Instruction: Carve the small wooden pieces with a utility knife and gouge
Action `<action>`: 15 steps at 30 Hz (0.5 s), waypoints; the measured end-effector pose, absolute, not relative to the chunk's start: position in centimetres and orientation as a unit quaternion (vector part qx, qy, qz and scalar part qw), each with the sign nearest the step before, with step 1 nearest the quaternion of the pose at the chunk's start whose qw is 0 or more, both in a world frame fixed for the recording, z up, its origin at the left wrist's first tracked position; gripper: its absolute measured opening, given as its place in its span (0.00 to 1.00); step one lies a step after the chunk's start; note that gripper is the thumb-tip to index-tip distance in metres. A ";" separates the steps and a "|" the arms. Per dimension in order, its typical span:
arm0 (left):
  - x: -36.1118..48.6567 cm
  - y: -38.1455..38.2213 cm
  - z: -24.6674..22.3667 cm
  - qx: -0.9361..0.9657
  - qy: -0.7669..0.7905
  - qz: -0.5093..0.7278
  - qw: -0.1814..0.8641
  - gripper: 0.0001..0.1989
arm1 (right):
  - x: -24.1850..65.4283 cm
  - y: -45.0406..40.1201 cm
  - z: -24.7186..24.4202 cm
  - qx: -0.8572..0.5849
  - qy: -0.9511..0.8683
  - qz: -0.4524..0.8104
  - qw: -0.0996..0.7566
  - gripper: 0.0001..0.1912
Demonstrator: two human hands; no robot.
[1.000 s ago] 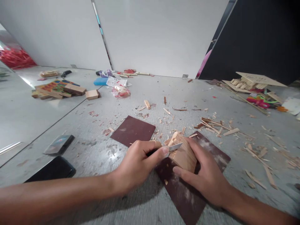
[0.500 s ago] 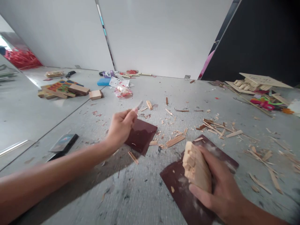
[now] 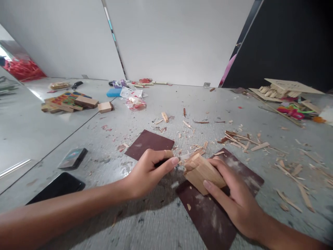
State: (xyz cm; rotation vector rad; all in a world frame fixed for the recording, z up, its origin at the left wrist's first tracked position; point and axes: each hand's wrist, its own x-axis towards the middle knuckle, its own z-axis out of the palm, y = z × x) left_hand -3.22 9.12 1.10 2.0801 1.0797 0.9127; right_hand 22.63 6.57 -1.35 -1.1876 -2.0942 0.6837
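My left hand (image 3: 153,168) is closed on a small carving knife, its thumb along the handle. The knife's pale blade (image 3: 184,157) points right and meets the rough, chipped end of a light wooden block (image 3: 204,173). Fingers and thumb of my right hand (image 3: 238,196) hold that block tilted from its right side. Beneath the block and my right hand lie dark red sandpaper sheets (image 3: 205,215), dusted with pale powder. Another dark red sheet (image 3: 149,142) lies flat behind my left hand. Wood slivers (image 3: 199,151) show just behind the block.
Wood shavings (image 3: 244,140) lie scattered at the right. A black phone (image 3: 58,187) and a small flat box (image 3: 73,158) are at the left. Wooden blocks (image 3: 87,101) and plastic packets (image 3: 135,100) sit further back. Thin wood sheets (image 3: 291,86) are at the back right.
My left hand has come down and right, bringing the knife to the block. My right hand has turned the block so its chipped end faces left. The phone is now more exposed.
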 end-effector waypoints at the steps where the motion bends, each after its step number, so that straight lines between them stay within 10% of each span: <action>1: -3.4 9.2 1.0 0.799 0.402 0.338 0.292 0.22 | 22.5 6.7 -1.1 -0.450 -0.786 0.274 0.323 0.12; 15: -9.0 13.9 1.4 0.949 0.195 0.246 -0.011 0.09 | 21.9 7.3 -0.2 -0.408 -0.796 0.334 0.298 0.06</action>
